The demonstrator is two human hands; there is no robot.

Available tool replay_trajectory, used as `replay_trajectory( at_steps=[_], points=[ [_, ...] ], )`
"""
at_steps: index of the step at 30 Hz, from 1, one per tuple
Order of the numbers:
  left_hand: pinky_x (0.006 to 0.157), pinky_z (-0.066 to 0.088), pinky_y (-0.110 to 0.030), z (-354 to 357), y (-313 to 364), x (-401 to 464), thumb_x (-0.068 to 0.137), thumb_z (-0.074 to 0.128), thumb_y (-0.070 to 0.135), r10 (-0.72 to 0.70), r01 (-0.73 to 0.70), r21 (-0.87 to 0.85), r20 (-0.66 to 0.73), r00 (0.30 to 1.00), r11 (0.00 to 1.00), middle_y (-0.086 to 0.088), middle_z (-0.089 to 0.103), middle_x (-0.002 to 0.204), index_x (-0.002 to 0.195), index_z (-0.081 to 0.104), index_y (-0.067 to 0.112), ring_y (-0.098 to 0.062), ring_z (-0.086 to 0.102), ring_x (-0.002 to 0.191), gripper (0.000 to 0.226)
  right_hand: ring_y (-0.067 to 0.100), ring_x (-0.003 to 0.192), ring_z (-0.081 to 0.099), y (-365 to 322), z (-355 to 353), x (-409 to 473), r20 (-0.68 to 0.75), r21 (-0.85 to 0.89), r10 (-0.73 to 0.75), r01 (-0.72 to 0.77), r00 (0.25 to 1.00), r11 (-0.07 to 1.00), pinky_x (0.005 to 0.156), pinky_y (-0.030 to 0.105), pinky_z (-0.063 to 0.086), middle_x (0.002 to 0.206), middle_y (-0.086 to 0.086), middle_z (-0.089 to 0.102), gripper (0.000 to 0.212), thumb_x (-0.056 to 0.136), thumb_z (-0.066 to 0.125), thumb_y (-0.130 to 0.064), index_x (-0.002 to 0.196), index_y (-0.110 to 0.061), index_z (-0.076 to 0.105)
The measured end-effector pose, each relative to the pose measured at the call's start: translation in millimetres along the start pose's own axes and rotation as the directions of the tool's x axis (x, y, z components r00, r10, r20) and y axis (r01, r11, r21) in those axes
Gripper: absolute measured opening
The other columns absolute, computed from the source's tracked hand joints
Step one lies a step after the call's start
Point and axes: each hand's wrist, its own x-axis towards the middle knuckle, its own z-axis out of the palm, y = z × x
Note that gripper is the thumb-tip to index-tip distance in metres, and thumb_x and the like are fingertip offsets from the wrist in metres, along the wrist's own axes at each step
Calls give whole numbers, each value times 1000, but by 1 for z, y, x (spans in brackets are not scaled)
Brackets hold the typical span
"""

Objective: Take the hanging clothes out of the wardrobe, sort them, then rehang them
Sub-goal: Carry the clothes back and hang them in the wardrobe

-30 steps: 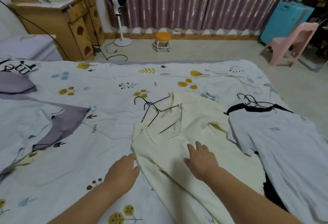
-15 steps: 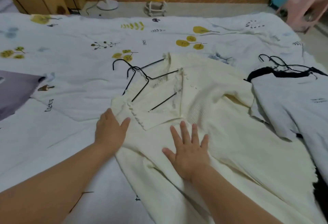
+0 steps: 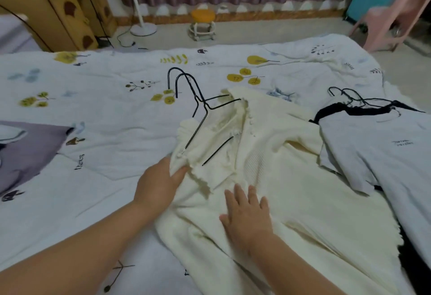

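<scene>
Hangers, two, in one cream cardigan; left hand grip pinches its edge; right hand flat, released.

Cream cardigan flat on bed, black hangers inside collar.

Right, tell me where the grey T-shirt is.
In the head view, the grey T-shirt lies on the bed's right side, on black hangers, its edge overlapping the cream cardigan.

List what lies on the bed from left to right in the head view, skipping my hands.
Purple patch of the bedcover → black wire hangers → cream knit garment → pale blue T-shirt, with more black hangers at its collar.
</scene>
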Motion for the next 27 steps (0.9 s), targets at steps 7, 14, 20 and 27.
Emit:
replay_trajectory(
  at_steps=[7,14,20,27],
  points=[
    [64,34,-32,-90,55,-29,91,48,43,82,-79,72,-37,996,994,2,53,71,72,42,17,-27,53,76,33,22,121,45,-6,-55,-85,-101,237,-21,45,995,971,93,29,36,132,1,47,35,97,34,-17,130,-20,44],
    [64,35,-33,-203,130,-83,88,53,37,263,-252,132,-75,962,959,4,45,66,64,29,26,-28,53,77,35,23,107,50,14,-175,-180,-647,453,267,78,714,888,88,30,38,117,5,52,29,87,50,-5,115,-10,56],
    [61,27,-31,-311,162,-146,78,38,50,406,-369,256,-112,907,894,2,47,67,63,24,28,-28,57,84,30,30,116,36,30,-287,-282,-780,584,510,130,363,801,100,40,30,121,20,43,41,86,58,-8,122,3,45],
    [45,16,-11,-425,149,-231,68,39,55,660,-554,379,-261,705,741,16,25,46,65,28,28,-14,34,44,29,21,134,32,25,-356,-377,-685,528,212,275,697,803,109,34,29,147,5,30,79,81,69,-39,145,-17,28]
  ],
)
